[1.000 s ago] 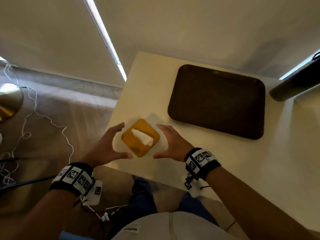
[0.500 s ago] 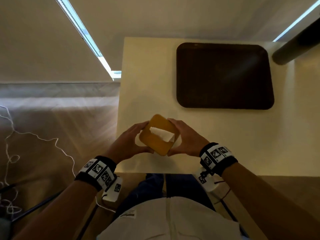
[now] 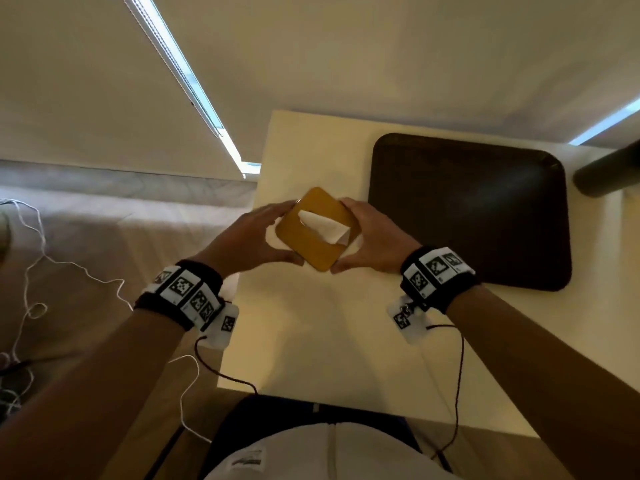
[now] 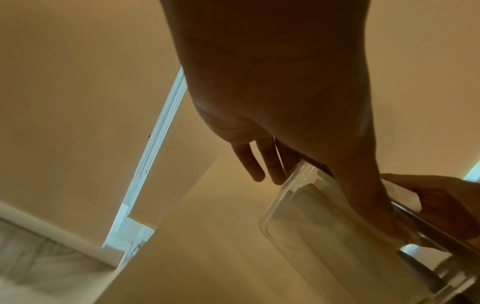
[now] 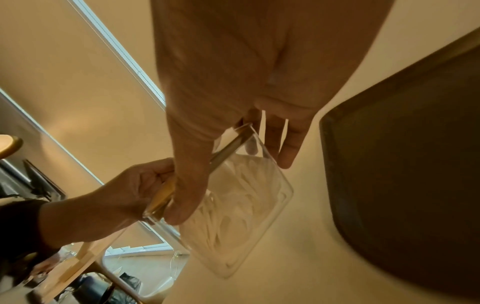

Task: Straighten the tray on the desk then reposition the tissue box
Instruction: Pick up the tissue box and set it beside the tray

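Both hands, left hand (image 3: 247, 237) and right hand (image 3: 372, 242), pinch with curled fingers the opposite edges of the tissue box (image 3: 317, 233), which seems light, stiff and slippery, so the rim is the best hold.

The tissue box (image 3: 317, 233) has a smooth, matt ochre lid over a clear, glossy plastic body (image 5: 249, 197); soft white paper tissue (image 3: 325, 225) protrudes from the lid slot. Just beside the tissue box, the tray (image 3: 467, 209) is dark brown with a fine-textured, low-sheen surface. The worktop (image 3: 311, 323) beneath both is smooth, matt and cream-coloured.
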Demonstrator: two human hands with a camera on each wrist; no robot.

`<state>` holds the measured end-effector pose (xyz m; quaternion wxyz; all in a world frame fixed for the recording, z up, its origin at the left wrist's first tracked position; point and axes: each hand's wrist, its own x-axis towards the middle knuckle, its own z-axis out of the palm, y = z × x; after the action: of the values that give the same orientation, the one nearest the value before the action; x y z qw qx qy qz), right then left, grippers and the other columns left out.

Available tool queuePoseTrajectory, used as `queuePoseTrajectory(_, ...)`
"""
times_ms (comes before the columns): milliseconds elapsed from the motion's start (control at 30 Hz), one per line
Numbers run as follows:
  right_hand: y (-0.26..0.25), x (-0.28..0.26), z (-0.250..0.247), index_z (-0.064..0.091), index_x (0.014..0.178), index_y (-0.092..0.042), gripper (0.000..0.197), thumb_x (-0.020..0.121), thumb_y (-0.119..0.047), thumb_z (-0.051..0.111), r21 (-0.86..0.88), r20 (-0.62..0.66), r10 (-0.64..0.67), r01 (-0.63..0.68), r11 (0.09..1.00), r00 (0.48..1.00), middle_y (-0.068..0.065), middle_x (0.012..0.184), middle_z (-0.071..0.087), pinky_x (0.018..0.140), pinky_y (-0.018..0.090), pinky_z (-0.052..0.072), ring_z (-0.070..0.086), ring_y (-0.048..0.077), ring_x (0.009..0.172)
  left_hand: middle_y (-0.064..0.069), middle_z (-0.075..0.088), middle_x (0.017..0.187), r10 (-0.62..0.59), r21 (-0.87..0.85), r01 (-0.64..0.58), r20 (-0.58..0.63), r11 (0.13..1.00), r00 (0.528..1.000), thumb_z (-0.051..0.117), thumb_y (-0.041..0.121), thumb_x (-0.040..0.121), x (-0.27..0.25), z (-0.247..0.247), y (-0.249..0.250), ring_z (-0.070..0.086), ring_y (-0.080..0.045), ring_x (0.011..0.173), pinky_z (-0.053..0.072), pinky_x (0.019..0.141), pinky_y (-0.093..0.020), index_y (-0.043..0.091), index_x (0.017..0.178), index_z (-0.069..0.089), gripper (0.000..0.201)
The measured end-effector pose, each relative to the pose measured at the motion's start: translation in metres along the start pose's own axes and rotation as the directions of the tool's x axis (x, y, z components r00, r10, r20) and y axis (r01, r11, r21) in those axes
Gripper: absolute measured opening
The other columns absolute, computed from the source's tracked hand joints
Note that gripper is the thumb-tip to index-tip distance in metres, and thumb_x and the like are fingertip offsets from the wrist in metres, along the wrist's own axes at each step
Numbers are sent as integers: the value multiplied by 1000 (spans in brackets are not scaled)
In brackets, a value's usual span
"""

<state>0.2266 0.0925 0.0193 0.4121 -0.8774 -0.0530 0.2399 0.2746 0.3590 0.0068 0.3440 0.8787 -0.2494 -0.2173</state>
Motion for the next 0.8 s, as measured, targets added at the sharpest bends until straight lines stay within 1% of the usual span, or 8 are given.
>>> queuePoseTrajectory(67, -2, 25, -18, 23, 151, -16, 124, 52, -39, 95, -40, -17, -7, 6, 999, 1000, 3, 146, 40, 100, 25, 34, 39, 9, 120, 5, 58, 136, -12, 4, 12, -11, 1000, 1000, 90, 51, 58, 25, -14, -1, 54, -8, 110, 42, 92, -19, 23, 150, 42, 108)
queuePoseTrajectory(100, -2, 39, -26, 22, 151, -15, 126, 52, -39, 95, -53, -21, -5, 4, 999, 1000, 4, 147, 39, 101, 26, 34, 40, 13, 123, 5, 59, 134, -18, 10, 18, -20, 1000, 1000, 90, 49, 58, 39, -22, -2, 54, -10, 109, 43, 92, -24, 23, 149, 43, 106)
queuePoseTrajectory(233, -3, 94, -52, 20, 152, -13, 129, 51, -41, 95, -99, -32, 6, -10, 995, 999, 6, 152, 36, 111, 38, 36, 39, 22, 134, 0, 60, 137, -31, 27, 32, -32, 999, 999, 91, 48, 60, 87, -48, -15, 56, -14, 112, 49, 95, -34, 24, 148, 43, 103)
queuePoseTrajectory(333, -3, 129, -64, 20, 153, -14, 131, 50, -43, 95, -129, -51, 26, -32, 991, 998, 6, 154, 35, 113, 40, 36, 38, 24, 137, -4, 60, 137, -29, 22, 30, -14, 999, 999, 84, 57, 58, 115, -60, -27, 57, -18, 113, 53, 94, -41, 22, 147, 42, 105)
queuePoseTrajectory(433, -4, 154, -76, 20, 153, -14, 132, 49, -43, 96, -149, -51, 56, -63, 987, 997, 7, 155, 36, 112, 45, 37, 39, 26, 137, -4, 58, 138, -50, -17, 50, -15, 999, 999, 81, 62, 55, 137, -69, -37, 56, -20, 115, 54, 94, -43, 22, 147, 41, 109)
queuePoseTrajectory(533, -5, 173, -86, 22, 153, -14, 130, 49, -41, 96, -170, -53, 79, -86, 982, 996, 8, 153, 39, 110, 45, 39, 42, 27, 135, -3, 56, 139, -95, -32, 95, -2, 995, 995, 89, 48, 62, 159, -73, -47, 54, -19, 117, 53, 96, -44, 23, 150, 39, 103)
queuePoseTrajectory(600, -6, 182, -90, 22, 153, -15, 130, 49, -40, 96, -179, -49, 89, -97, 979, 995, 7, 152, 41, 110, 44, 39, 43, 27, 134, -4, 53, 142, -116, -24, 116, 11, 993, 993, 90, 45, 65, 168, -75, -54, 52, -19, 119, 52, 98, -43, 23, 151, 37, 104)
queuePoseTrajectory(800, -2, 192, -93, 24, 152, -18, 128, 48, -42, 96, -162, -41, 115, -120, 979, 993, 5, 149, 43, 108, 45, 41, 47, 26, 131, -5, 45, 151, -144, -12, 145, 44, 989, 989, 86, 49, 67, 178, -76, -65, 47, -21, 129, 47, 104, -41, 21, 156, 28, 110)
